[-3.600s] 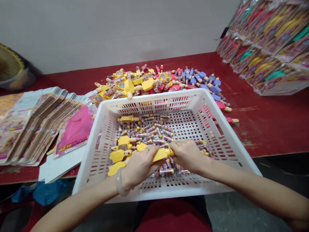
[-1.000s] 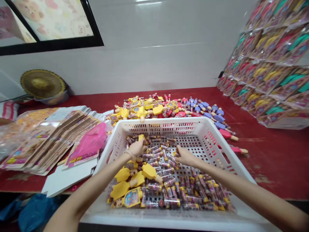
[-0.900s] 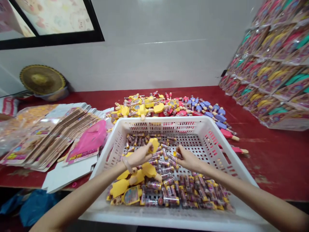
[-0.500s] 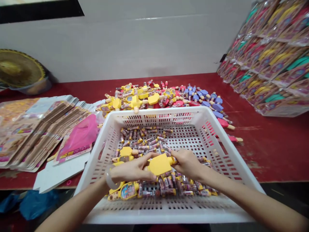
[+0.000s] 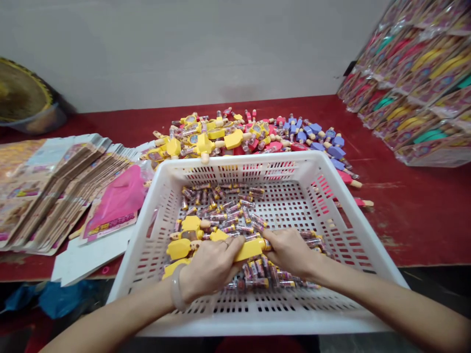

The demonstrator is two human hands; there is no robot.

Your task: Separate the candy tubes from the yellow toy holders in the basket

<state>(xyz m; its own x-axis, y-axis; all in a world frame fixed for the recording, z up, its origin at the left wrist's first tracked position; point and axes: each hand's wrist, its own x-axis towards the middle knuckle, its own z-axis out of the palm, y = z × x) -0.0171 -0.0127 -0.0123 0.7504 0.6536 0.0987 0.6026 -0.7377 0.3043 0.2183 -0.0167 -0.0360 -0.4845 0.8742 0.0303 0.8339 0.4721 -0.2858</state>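
My left hand (image 5: 216, 259), with a pale bangle on its wrist, is closed around a yellow popsicle-shaped toy (image 5: 250, 249) above the white plastic basket (image 5: 235, 327). At the toy's narrow right end, the fingers of my right hand (image 5: 289, 249) pinch together. Whether they also hold a small tube is hidden. Under and behind both hands lie many clear tubes with yellow caps (image 5: 228, 211). Several more yellow toys (image 5: 179, 249) rest in the basket, left of my left hand.
Behind the basket is a heap of yellow, red and purple toys (image 5: 234, 139) on the red table (image 5: 423, 215). Stacked printed cards (image 5: 73, 181) and a pink bag (image 5: 119, 196) lie left. Packaged toys (image 5: 412, 108) are piled at right. A straw hat (image 5: 22, 93) sits far left.
My left hand has shifted from under the yellow toy to a wrapped grip over it. The toy has turned to show a narrower side. The view has shifted slightly.
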